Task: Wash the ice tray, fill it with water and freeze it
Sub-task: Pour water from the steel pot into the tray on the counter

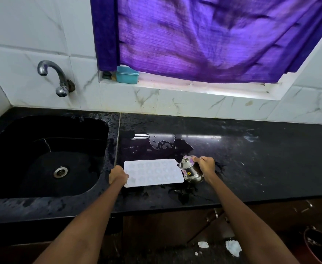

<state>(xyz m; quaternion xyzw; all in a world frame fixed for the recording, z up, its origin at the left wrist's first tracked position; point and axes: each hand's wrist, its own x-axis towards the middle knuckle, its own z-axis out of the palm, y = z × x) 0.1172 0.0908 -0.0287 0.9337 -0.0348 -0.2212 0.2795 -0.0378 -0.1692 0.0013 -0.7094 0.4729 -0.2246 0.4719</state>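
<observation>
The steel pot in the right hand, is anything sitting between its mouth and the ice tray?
Nothing visible. The steel pot, gripped by the right hand, is tipped with its mouth right at the ice tray near its right end. The left hand holds the tray's opposite end, clear of the pour.

A home kitchen — shown by the black stone worktop [251, 159] with its sunken sink [47, 155] and drain, the wall tap [58, 78] over it, white marbled wall tiles [32, 35], a purple curtain [204, 35] across the window — and a teal tub [127, 74] on the sill.
</observation>
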